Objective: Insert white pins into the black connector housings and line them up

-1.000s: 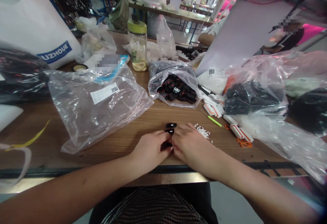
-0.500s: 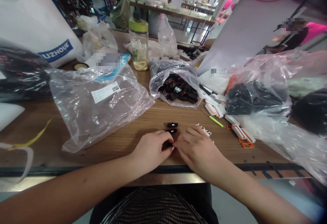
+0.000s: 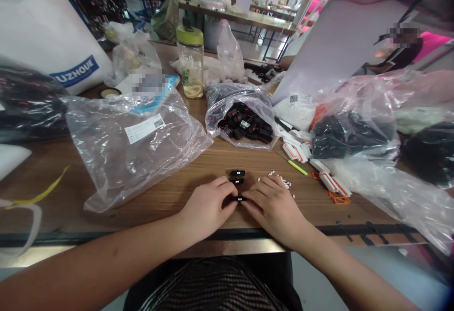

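Between my hands is a small black plastic connector with two white dots on its near face. My left hand pinches its left end between thumb and fingers. At its right end, the thumb and index finger of my right hand close on it, partly hiding it. Just beyond lie two more black connectors, one farther back and one nearer, each showing two white dots. Small white plugs are scattered beside my right fingers.
A clear bag of black connectors lies open ahead. To its left are a flat plastic bag and a green-lidded bottle. White-and-orange parts, a lime-green stick and filled bags lie right. A person sits beyond.
White dots now show on the connector between my hands, where earlier my fingers covered them. My fingertips have parted slightly around it. The whole view has shifted a little.
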The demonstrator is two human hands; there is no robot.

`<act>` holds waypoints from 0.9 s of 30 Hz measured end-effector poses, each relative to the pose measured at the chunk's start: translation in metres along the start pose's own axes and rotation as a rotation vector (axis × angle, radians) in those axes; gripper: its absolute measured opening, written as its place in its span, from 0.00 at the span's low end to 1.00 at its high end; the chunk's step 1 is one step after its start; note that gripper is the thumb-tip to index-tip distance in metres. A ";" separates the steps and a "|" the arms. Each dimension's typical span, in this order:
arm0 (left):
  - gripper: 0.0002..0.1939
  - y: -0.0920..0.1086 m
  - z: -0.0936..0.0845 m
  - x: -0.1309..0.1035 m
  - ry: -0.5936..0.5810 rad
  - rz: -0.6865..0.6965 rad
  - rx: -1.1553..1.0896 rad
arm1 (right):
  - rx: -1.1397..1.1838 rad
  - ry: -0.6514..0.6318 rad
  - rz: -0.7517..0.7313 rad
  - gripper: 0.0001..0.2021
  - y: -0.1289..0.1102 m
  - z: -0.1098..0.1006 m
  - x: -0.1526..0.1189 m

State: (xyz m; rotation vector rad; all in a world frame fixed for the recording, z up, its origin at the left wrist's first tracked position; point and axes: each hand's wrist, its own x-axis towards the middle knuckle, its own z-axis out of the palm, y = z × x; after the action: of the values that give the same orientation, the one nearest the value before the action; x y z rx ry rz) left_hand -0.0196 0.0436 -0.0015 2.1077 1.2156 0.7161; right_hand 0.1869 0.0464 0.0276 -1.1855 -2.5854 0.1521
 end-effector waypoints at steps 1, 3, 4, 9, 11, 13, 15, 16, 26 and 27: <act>0.05 0.000 -0.001 -0.001 0.012 0.024 0.018 | -0.002 -0.003 0.008 0.06 0.001 0.000 0.003; 0.07 0.001 -0.003 -0.003 0.057 0.067 0.068 | -0.016 -0.014 0.021 0.04 0.002 0.001 0.009; 0.08 0.002 -0.004 -0.005 0.085 0.086 0.090 | -0.028 -0.022 0.025 0.03 0.002 0.001 0.011; 0.06 0.003 -0.007 -0.007 0.175 0.161 0.054 | -0.010 -0.058 0.074 0.04 0.004 -0.005 0.017; 0.05 0.004 -0.007 -0.007 0.190 0.179 0.025 | 0.039 -0.068 0.119 0.05 0.011 -0.015 0.019; 0.03 0.005 -0.008 -0.007 0.200 0.204 -0.004 | 0.027 -0.062 0.182 0.08 0.028 -0.027 0.027; 0.01 0.006 -0.008 -0.007 0.202 0.230 -0.037 | -0.106 -0.039 0.292 0.10 0.053 -0.034 0.042; 0.01 0.006 -0.008 -0.006 0.198 0.236 -0.049 | -0.197 -0.013 0.342 0.11 0.067 -0.035 0.052; 0.04 0.001 -0.010 -0.001 0.151 0.202 -0.071 | -0.344 -0.032 0.383 0.16 0.113 -0.007 0.103; 0.04 0.001 -0.010 -0.001 0.151 0.201 -0.074 | -0.333 -0.030 0.380 0.16 0.112 -0.008 0.102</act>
State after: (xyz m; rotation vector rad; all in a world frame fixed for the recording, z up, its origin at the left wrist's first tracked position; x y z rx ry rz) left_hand -0.0272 0.0444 0.0058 2.1664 1.0452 1.0098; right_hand 0.2076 0.1965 0.0337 -1.7979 -2.4447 -0.1923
